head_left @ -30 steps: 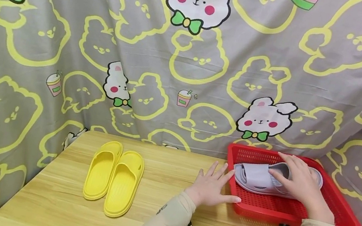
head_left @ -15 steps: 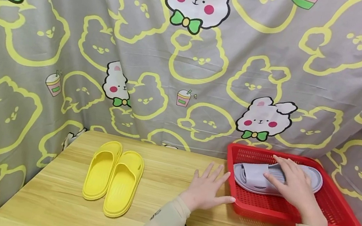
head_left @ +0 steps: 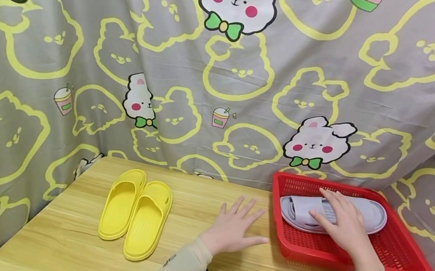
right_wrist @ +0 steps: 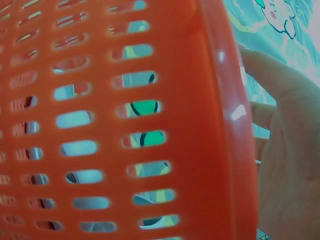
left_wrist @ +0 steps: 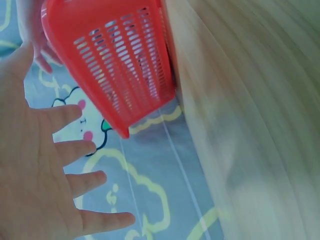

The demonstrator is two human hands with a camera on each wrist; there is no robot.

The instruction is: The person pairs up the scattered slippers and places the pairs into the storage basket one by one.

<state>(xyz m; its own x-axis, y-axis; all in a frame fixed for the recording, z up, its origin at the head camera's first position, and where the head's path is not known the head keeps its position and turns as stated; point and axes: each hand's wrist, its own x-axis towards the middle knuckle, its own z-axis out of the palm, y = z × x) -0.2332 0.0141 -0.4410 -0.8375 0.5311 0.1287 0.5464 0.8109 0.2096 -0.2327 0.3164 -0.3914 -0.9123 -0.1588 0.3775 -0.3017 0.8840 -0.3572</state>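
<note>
A grey open-toe slipper [head_left: 308, 213] lies lengthwise in the red plastic basket [head_left: 301, 252] on the right of the table. Above its middle is my right hand [head_left: 346, 229], fingers spread and slightly bent; whether it touches the slipper I cannot tell. From the right wrist view, the basket's slotted wall stands in front of this hand [right_wrist: 290, 135]. My left hand [head_left: 232, 231] hovers over the table left of the basket, its fingers spread wide and holding nothing. The left wrist view also shows these straight fingers [left_wrist: 75, 150] apart from the basket.
A pair of yellow slippers [head_left: 134, 217] stands side by side on the left of the wooden table [head_left: 67, 235]. A grey curtain [head_left: 211, 72] with cartoon rabbits hangs behind the table and along both sides.
My left hand has drawn back leftward from the basket's rim. The right hand has shifted a little left over the grey slipper, uncovering its heel end. The slipper has stayed put.
</note>
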